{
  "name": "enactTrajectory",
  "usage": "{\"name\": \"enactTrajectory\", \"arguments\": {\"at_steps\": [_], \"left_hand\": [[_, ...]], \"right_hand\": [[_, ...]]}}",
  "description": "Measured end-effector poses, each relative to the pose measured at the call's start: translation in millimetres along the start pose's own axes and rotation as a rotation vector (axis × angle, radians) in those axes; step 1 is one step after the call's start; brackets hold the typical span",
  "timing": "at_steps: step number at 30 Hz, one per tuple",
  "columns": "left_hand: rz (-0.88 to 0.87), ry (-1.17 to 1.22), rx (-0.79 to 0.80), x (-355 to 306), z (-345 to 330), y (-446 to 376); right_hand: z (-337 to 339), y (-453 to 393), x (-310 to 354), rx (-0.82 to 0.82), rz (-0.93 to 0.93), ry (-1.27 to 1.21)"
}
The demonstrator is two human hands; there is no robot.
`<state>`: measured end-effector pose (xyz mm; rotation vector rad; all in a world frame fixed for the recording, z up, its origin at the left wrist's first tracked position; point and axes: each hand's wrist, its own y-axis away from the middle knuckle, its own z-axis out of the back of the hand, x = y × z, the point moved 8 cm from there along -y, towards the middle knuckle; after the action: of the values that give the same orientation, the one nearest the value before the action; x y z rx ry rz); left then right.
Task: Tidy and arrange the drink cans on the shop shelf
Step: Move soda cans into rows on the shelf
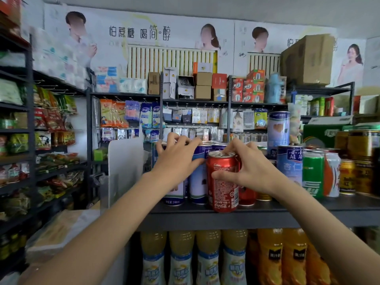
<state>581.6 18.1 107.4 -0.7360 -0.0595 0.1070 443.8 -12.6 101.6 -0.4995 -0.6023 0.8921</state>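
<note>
A red cola can (223,188) stands upright at the front edge of the dark shelf (339,206). My right hand (250,171) is wrapped around its right side, thumb across the front. Left of it stand blue-and-white cans (198,182); my left hand (176,159) is closed over the top of the leftmost ones, fingers curled on their rims. Another red can (246,195) sits partly hidden behind my right hand. Further right are a blue-and-white can (289,165), a green-and-white can (313,173) and gold cans (347,175).
A white divider panel (125,165) stands at the shelf's left end. One tall blue can (278,132) sits stacked on the back row. Yellow and orange drink bottles (207,258) fill the shelf below. Snack racks (18,140) line the left side.
</note>
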Motion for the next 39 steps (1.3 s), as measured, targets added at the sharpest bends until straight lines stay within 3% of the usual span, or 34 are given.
{"name": "enactTrajectory", "arguments": {"at_steps": [8, 14, 23, 24, 26, 30, 33, 39], "left_hand": [[-0.144, 0.173, 0.043, 14.3, 7.5, 4.1], [-0.092, 0.148, 0.031, 11.1, 9.8, 5.2], [-0.134, 0.154, -0.022, 9.6, 18.6, 4.2], [-0.133, 0.151, -0.026, 9.7, 19.0, 4.3], [-0.127, 0.141, -0.031, 10.3, 18.3, 4.3], [-0.116, 0.115, -0.030, 11.3, 15.9, 2.8], [-0.119, 0.133, -0.041, 10.7, 16.3, 2.2], [-0.119, 0.124, -0.050, 10.8, 15.5, -0.6]], "right_hand": [[-4.6, -7.5, 1.8, 0.048, -0.009, 0.045], [-6.6, -15.9, -1.2, 0.089, -0.013, 0.140], [-8.0, -8.2, 13.4, -0.340, -0.058, 0.587], [-9.4, -7.7, 14.9, -0.378, -0.029, 0.589], [-14.8, -7.9, 10.0, -0.288, 0.006, 0.519], [-9.1, -3.9, -6.1, -0.082, 0.013, 0.121], [-9.2, -2.8, -8.6, -0.172, -0.013, 0.132], [-18.2, -0.5, -4.6, -0.481, -0.053, 0.387]]}}
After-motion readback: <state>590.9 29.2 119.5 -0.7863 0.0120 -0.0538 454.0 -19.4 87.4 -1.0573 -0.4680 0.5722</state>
